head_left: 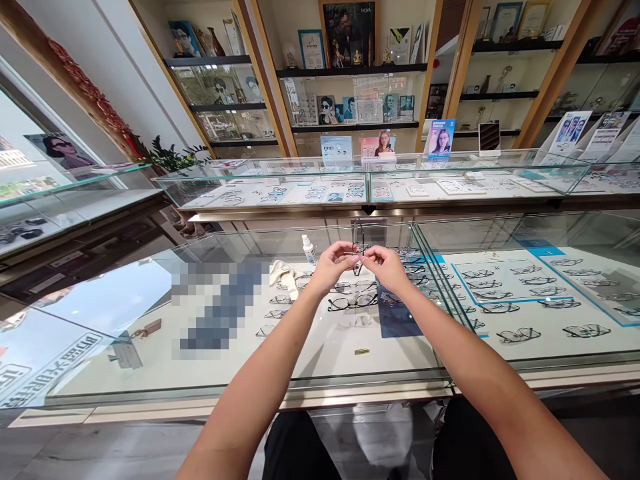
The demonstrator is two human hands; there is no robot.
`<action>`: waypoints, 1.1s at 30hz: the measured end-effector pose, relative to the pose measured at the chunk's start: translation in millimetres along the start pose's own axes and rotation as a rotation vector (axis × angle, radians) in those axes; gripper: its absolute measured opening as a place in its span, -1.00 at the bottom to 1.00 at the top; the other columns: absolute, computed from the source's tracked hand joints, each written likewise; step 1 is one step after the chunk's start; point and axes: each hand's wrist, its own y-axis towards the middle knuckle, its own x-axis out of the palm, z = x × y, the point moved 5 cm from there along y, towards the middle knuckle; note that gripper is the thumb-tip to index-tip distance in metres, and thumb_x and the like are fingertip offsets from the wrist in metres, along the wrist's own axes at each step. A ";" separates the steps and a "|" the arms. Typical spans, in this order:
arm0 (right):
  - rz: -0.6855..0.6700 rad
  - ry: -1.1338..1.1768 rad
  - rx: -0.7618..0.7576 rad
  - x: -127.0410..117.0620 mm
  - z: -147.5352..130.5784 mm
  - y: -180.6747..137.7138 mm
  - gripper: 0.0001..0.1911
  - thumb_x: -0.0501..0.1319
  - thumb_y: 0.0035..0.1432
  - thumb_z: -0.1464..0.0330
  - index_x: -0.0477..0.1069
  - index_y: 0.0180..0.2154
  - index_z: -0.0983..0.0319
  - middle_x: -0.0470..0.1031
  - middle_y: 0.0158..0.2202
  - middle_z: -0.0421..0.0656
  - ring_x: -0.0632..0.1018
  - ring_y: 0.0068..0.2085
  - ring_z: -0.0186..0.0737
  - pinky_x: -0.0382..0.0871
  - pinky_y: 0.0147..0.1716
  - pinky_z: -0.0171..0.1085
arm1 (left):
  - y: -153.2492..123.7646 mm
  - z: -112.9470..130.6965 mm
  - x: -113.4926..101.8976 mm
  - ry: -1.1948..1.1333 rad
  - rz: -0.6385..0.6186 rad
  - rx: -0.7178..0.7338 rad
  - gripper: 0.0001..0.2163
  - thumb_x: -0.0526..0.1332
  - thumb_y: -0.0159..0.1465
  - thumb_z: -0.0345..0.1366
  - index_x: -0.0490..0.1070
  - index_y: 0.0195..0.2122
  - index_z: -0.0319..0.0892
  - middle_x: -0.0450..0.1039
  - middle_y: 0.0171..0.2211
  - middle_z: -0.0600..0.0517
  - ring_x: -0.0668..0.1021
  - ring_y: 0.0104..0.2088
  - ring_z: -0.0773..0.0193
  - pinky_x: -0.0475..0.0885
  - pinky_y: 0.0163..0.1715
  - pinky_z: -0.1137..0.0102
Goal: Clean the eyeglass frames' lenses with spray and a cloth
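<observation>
Amid an optical shop's wall shelves (350, 71), two bare hands hold a pair of dark-framed eyeglasses (358, 233) above a glass display case (320, 363).

Behind the display case runs a second, higher showcase (300, 208), its eyewear set out under glass. Below the forearms, more black-framed spectacles (353, 303) lie in rows. Both the left hand (334, 267) and the right hand (386, 267) touch the eyeglasses, neither nearer, thumbs and forefingers pinching from opposite sides (exactly which part each grips is too small to tell). The frame's long axis stands roughly upright between the fingertips, more of it showing above them than below. A white bottle (309, 251) stands just beyond the left hand, near a crumpled pale cloth (284, 275).
</observation>
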 end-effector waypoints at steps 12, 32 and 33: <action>0.445 -0.265 -0.009 -53.2 -3.5 4.3 -0.74 0.22 0.35 0.16 0.51 -0.06 0.16 0.73 -0.23 -0.08 0.56 -0.36 -0.12 0.38 -0.21 -0.14 | 0.4 6.7 -5.4 0.096 0.016 0.089 -0.54 0.55 0.20 0.02 0.57 -0.01 -0.13 0.65 0.03 -0.16 0.64 0.02 0.05 0.65 -0.08 0.20; 0.335 -0.594 -0.180 -37.8 -5.5 2.5 -0.44 0.28 0.10 0.47 0.28 0.15 0.17 0.49 0.20 0.10 0.47 0.25 0.20 0.37 0.28 0.12 | -3.8 11.2 3.0 0.056 0.081 0.062 -0.50 0.58 0.14 0.05 0.56 -0.05 -0.15 0.60 0.00 -0.14 0.62 -0.10 0.12 0.72 -0.20 0.20; 0.306 -0.614 -0.155 -36.3 -4.3 2.7 -0.44 0.27 0.09 0.48 0.29 0.14 0.18 0.49 0.20 0.10 0.47 0.25 0.21 0.37 0.27 0.12 | -3.3 10.7 0.5 0.047 0.107 0.066 -0.50 0.58 0.14 0.05 0.56 -0.04 -0.14 0.60 0.00 -0.14 0.61 -0.09 0.12 0.72 -0.20 0.21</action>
